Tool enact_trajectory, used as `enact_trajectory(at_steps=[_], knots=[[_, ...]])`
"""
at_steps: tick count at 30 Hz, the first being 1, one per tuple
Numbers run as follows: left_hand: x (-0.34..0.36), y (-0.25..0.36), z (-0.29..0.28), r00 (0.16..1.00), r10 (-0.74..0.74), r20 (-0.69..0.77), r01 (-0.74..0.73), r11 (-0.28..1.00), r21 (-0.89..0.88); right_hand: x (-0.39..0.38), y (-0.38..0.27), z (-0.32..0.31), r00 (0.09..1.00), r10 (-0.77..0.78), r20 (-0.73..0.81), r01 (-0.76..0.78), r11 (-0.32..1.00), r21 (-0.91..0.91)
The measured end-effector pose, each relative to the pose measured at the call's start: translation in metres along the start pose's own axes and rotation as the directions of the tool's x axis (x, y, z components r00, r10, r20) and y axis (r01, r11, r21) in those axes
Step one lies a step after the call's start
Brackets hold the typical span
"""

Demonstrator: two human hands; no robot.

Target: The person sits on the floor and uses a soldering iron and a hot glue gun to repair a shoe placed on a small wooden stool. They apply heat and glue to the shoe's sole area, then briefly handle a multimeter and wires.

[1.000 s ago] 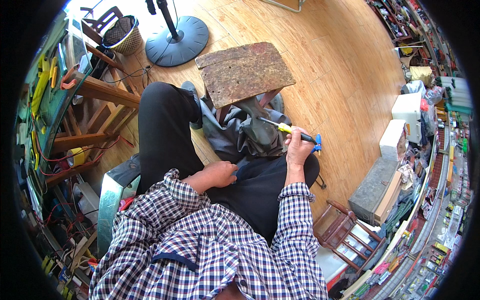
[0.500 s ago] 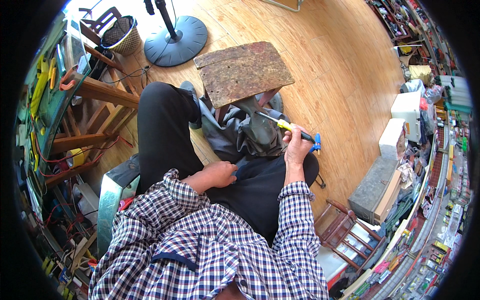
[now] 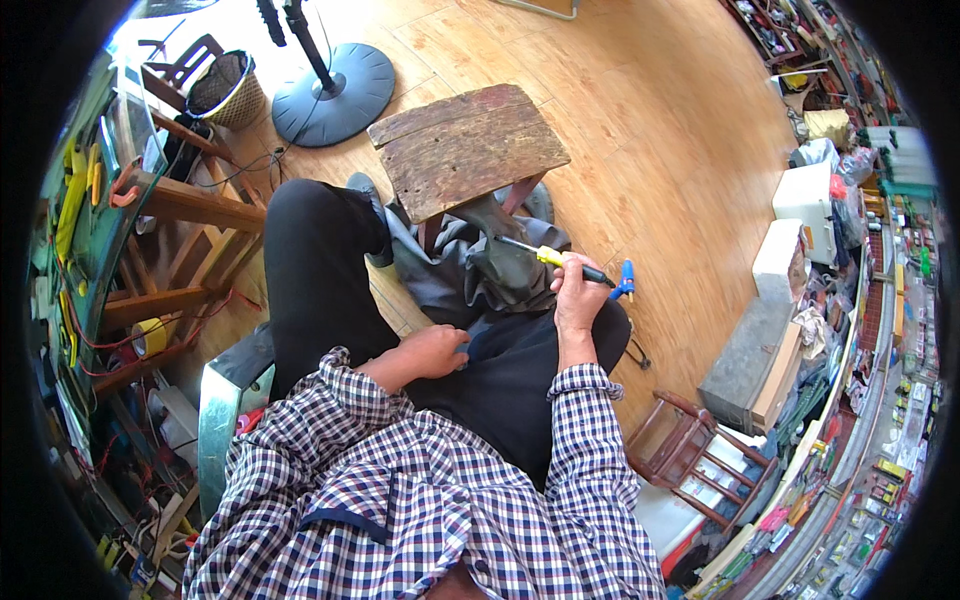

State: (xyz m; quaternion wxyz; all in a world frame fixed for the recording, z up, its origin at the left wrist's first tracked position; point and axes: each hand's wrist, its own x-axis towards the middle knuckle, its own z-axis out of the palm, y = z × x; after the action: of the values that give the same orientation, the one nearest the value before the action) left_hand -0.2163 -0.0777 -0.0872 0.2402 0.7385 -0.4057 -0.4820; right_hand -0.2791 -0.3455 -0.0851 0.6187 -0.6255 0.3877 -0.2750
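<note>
Resting left hand (image 3: 432, 351): well apart from the stool (image 3: 470, 148), on its near side; fingers partly hidden, so I cannot tell whether they are closed or loose.
Boot (image 3: 505, 272): out from under the stool's near edge, its long axis running away from the stool; just left of the right fingers.
Tool (image 3: 549, 256): off the stool's near edge, long axis slanting leftward and toward the stool; tip at the boot, contact unclear.
Right hand (image 3: 578, 298): near-right of the stool, closer to the boot than the left; fingers wrapped around the tool's handle.
Blue thing (image 3: 626, 277): right of the stool, apart.
</note>
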Motion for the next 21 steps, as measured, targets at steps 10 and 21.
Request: enact_trajectory(at_steps=[10,21], knots=[[0.031,0.062,-0.018,0.942,0.093,-0.321,-0.331,0.398,-0.856,-0.095,-0.028,0.022,0.968,0.22,0.119,-0.25,0.812,0.527],[0.017,0.098,-0.053,0.887,-0.142,-0.44,-0.4,0.242,-0.884,-0.119,-0.066,0.014,0.783,0.203,0.588,-0.371,0.911,0.18]])
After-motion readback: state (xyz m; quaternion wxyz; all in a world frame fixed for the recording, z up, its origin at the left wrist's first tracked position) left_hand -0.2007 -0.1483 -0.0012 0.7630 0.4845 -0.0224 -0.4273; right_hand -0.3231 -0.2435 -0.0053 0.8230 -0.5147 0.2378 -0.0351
